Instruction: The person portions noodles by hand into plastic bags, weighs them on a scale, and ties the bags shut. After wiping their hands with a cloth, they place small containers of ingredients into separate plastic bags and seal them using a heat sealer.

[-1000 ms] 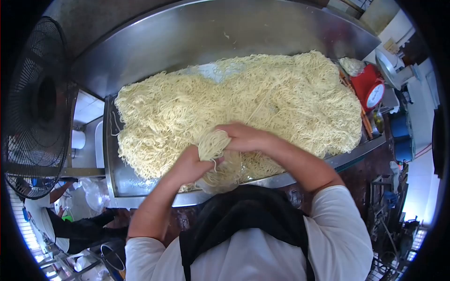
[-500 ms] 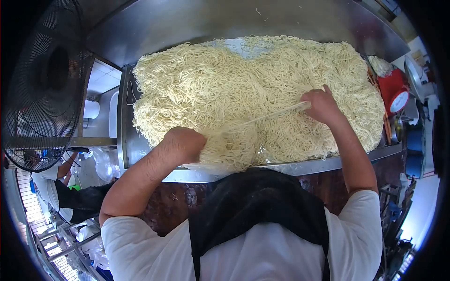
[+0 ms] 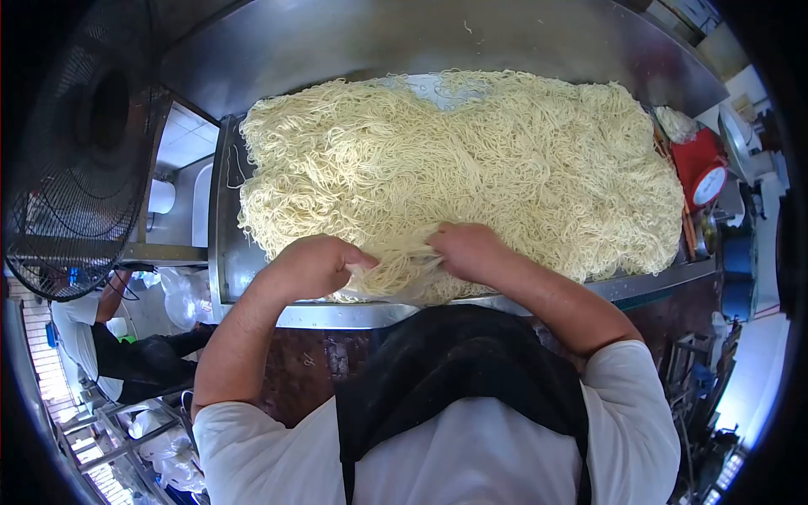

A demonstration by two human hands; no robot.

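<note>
A broad heap of pale yellow noodles (image 3: 522, 168) is spread over a metal worktop (image 3: 358, 316). At the heap's near edge, in front of my apron, lies a clear plastic bag (image 3: 411, 273) with noodles inside. My left hand (image 3: 318, 266) is closed at the bag's left side, the thumb and forefinger at its edge. From the other side my right hand (image 3: 471, 251) grips the bag's upper right edge, knuckles up and fingertips partly hidden. The two hands are a short way apart, with the bag between them.
A red dial scale (image 3: 700, 168) stands at the right end of the worktop. A large black fan (image 3: 80, 160) is at the left. Beyond it, lower left, another person in a white shirt and dark apron (image 3: 139, 362) is at work. A metal backsplash (image 3: 353, 38) rises behind the noodles.
My right hand has come down and left from over the heap to the bag, and the stretched plastic has slackened. My left hand has turned slightly, staying at the bag's left side.
</note>
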